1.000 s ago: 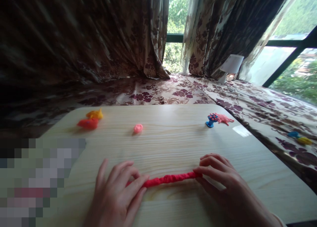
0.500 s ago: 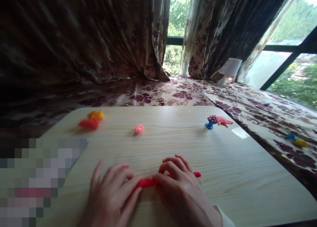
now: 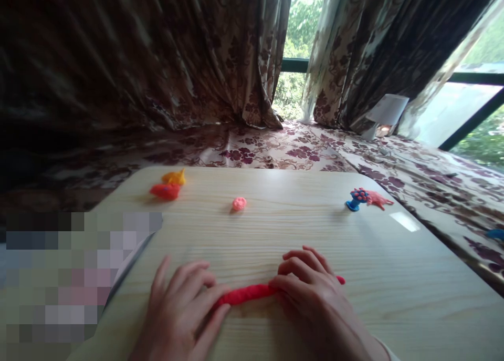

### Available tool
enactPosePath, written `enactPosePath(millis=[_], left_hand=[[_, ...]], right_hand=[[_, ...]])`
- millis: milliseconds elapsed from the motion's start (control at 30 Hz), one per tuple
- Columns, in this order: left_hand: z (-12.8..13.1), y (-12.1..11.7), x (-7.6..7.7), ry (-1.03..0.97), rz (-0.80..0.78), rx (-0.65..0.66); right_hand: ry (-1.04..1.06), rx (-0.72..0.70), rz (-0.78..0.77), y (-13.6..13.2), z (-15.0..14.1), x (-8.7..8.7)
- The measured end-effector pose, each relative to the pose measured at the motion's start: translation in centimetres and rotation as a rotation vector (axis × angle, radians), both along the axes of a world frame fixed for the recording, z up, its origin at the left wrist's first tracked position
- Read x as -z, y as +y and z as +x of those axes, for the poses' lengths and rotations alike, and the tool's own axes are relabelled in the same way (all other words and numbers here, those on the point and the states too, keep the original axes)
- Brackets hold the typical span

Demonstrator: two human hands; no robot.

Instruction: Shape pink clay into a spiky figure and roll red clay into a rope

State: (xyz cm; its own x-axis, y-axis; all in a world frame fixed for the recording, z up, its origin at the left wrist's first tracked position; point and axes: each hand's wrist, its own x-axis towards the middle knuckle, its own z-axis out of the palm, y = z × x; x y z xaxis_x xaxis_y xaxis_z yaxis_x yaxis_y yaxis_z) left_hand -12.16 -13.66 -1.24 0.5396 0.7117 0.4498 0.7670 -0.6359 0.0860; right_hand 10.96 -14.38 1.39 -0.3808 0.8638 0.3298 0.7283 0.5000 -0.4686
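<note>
A red roll of modelling clay (image 3: 250,294) lies across the wooden table in front of me, its surface slightly lumpy. My left hand (image 3: 185,303) holds its left end between thumb and index finger, while the other fingers are raised and curved. Further along, my right hand (image 3: 311,292) grips the roll past its middle with thumb and fingers. A bare stretch of clay shows between the hands. The roll's right tip pokes out beyond my right hand. Its left tip is hidden by my left fingers.
Orange-yellow (image 3: 174,177) and red (image 3: 165,191) clay figures sit at the table's (image 3: 275,235) back left. A round pink clay piece (image 3: 239,203) lies mid-table. A blue stand with pink dots (image 3: 357,198) touches a pink figure (image 3: 379,199) at right. A pixelated patch covers the left. Behind stands a lamp (image 3: 388,110).
My right hand slid from the roll's right end leftwards towards my left hand, then a little back right. My left hand keeps its hold. The view has turned slightly left.
</note>
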Motion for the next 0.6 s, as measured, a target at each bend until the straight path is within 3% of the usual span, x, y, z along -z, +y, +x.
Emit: enactPosePath(millis=[300,600], left_hand=[[1.5,0.2,-1.0,-0.031,0.014,0.009],[1.4,0.0,-0.8,-0.061,-0.003,0.014]], right_hand=[[0.029,-0.002,0.003,0.4,-2.7,0.4],[0.038,-0.035,0.008,0.3,-2.5,0.2]])
